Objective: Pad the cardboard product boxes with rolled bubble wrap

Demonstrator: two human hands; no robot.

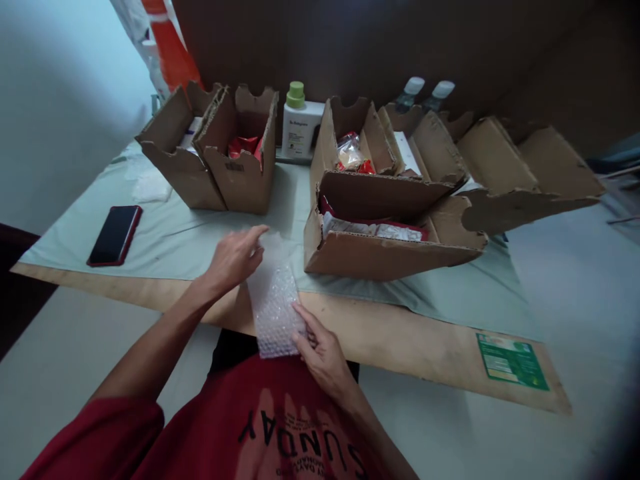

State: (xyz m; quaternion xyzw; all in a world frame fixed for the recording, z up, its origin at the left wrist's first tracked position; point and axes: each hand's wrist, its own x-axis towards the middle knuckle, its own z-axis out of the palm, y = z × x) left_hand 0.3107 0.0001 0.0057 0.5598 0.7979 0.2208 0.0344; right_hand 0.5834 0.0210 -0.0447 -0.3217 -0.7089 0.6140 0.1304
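Observation:
A clear bubble wrap pouch lies lengthwise across the table's front edge, its lower end hanging over near my shirt. My right hand grips its lower right side, thumb on top and fingers around the edge. At the pouch's upper left edge, my left hand is closed on the thin flap, index finger stretched forward and the other fingers curled. Whether anything is inside the pouch cannot be made out.
Close ahead stands an open cardboard box with packets; more cardboard bins line the back. A white bottle with a green cap stands between them. A phone lies left, a green label at front right.

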